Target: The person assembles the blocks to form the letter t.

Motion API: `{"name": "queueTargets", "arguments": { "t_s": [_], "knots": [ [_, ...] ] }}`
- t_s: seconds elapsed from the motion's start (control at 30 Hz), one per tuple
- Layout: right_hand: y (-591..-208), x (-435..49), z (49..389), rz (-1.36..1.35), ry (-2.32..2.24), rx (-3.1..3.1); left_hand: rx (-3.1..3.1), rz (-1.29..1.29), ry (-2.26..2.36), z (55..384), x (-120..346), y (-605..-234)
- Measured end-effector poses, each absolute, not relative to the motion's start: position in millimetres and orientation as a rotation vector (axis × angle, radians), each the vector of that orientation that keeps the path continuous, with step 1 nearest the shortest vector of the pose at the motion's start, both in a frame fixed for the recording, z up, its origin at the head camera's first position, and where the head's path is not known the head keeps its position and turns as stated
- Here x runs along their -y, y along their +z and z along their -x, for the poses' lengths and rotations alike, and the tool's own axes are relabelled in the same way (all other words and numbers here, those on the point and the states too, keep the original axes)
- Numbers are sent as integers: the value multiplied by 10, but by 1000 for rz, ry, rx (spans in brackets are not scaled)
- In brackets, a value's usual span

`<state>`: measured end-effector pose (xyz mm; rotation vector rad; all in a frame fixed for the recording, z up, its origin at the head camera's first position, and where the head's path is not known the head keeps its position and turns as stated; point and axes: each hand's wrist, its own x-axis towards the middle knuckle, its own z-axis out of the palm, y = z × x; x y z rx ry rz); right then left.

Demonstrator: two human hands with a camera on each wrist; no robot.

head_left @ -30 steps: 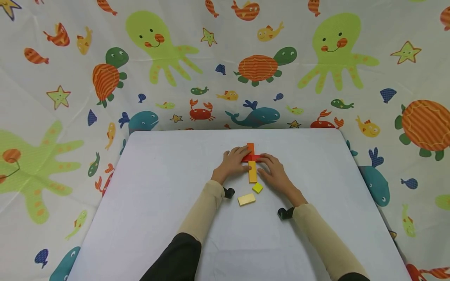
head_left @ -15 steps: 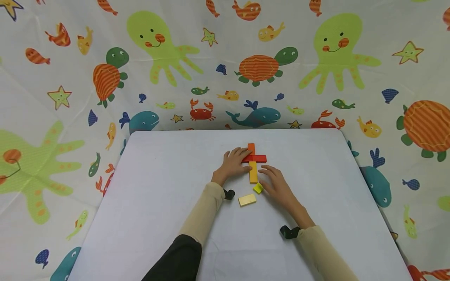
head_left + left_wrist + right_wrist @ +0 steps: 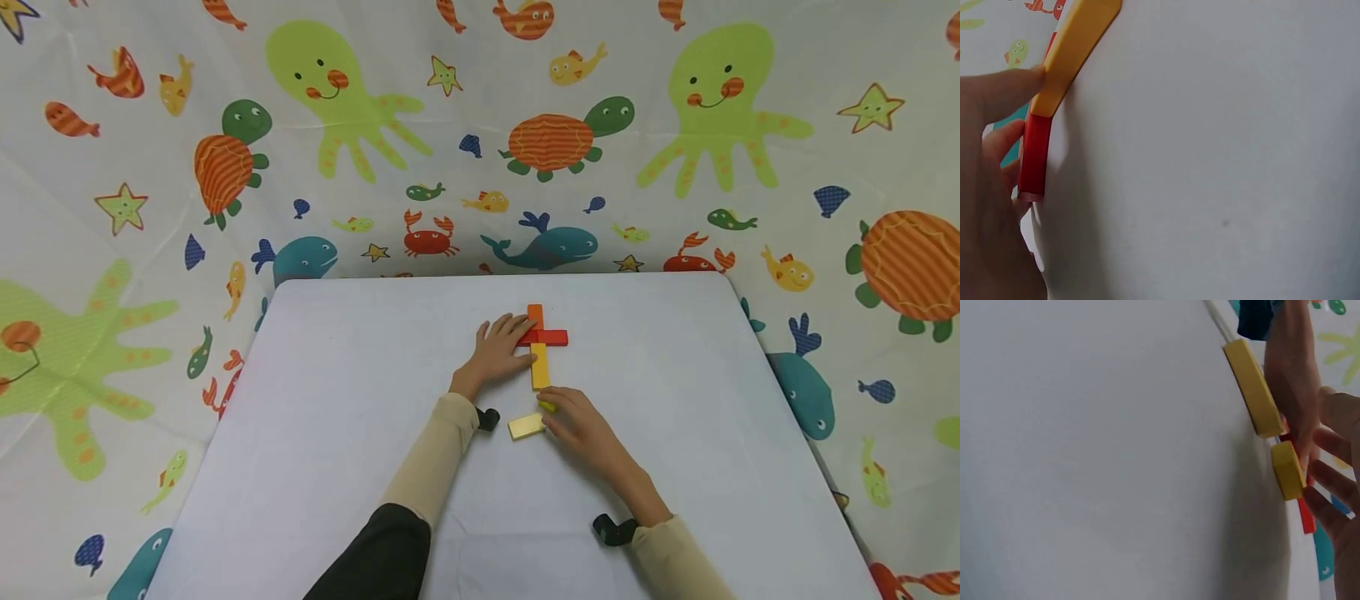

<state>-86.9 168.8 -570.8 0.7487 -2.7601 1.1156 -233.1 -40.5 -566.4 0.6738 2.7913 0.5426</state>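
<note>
Wooden toy blocks form a cross in the head view. An orange block tops it, red blocks make the crossbar, and an amber-yellow block is the stem. My left hand rests at its left side, thumb touching the yellow block and fingers by the red one, partly covering it. Just below the stem, my right hand reaches over a small lime-yellow cube, hiding much of it. In the right wrist view its fingertips are right at the cube, with the thumb apart.
A pale yellow rectangular block lies on the white table close by the right thumb. A patterned sea-animal cloth hangs behind the table. Black wrist cameras stick out from both wrists.
My right hand has let go of the right end of the red crossbar and moved down to the small cube. The left hand has stayed in place.
</note>
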Motion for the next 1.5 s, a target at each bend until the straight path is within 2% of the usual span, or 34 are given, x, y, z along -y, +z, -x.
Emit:
{"name": "queueTargets", "arguments": {
  "t_s": [0.53, 0.9, 1.2, 1.5],
  "knots": [
    [-5737, -1578, 767, -951, 667, 2758, -2782, -679, 508, 2310, 410, -5691],
    [-5728, -1507, 690, -1018, 655, 2670, -2853, -633, 438, 2204, 309, -5601],
    [-5717, -1481, 680, -1012, 642, 2663, -2933, -732, 430, 2113, 192, -5582],
    [-5707, -1469, 682, -1005, 652, 2692, -2915, -715, 395, 2080, 194, -5550]
  ]
}}
